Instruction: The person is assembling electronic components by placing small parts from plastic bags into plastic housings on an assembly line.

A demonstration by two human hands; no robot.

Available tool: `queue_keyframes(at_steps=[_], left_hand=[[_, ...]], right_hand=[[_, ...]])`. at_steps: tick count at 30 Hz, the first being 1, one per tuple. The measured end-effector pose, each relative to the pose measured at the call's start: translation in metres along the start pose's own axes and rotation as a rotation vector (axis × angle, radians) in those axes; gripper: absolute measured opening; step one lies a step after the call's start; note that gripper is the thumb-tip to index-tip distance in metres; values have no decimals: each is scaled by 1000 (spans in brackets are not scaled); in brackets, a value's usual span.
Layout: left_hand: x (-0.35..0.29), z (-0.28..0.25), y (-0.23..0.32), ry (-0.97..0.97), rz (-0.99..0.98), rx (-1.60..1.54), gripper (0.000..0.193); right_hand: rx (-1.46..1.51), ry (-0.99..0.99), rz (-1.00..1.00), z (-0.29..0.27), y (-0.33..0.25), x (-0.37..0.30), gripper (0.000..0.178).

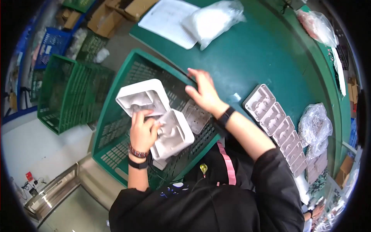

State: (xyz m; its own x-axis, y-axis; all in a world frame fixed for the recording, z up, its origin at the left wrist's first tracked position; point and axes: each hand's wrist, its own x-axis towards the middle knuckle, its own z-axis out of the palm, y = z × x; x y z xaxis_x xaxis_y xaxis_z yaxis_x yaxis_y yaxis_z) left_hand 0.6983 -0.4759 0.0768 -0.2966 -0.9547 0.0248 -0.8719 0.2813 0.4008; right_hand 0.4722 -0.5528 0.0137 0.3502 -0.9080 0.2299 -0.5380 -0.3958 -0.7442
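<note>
My left hand is over a green plastic basket, its fingers curled over the adjoining edges of two white box-shaped housings. The upper white housing is tilted, hollow side showing. Against its corner lies the lower white housing, also hollow side up. Whether both are in my grip or partly resting on parts below cannot be made out. My right hand is empty, fingers apart, above the basket's far right rim at the table edge. Below it, a grey cast housing lies inside the basket.
On the green table, a row of grey housings runs along the right. Clear plastic bags, a white bag and a white sheet lie there too. Stacked green baskets stand left. A co-worker's hand shows lower right.
</note>
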Motion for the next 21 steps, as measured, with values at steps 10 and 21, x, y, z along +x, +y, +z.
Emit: queue_keyframes(at_steps=[10,21], left_hand=[[33,20,207,47,590,-17,17],[125,108,271,216,531,228,19]], right_hand=[[974,454,470,-160,-25,-139,61],[536,1587,759,-302,-4,-476,45]])
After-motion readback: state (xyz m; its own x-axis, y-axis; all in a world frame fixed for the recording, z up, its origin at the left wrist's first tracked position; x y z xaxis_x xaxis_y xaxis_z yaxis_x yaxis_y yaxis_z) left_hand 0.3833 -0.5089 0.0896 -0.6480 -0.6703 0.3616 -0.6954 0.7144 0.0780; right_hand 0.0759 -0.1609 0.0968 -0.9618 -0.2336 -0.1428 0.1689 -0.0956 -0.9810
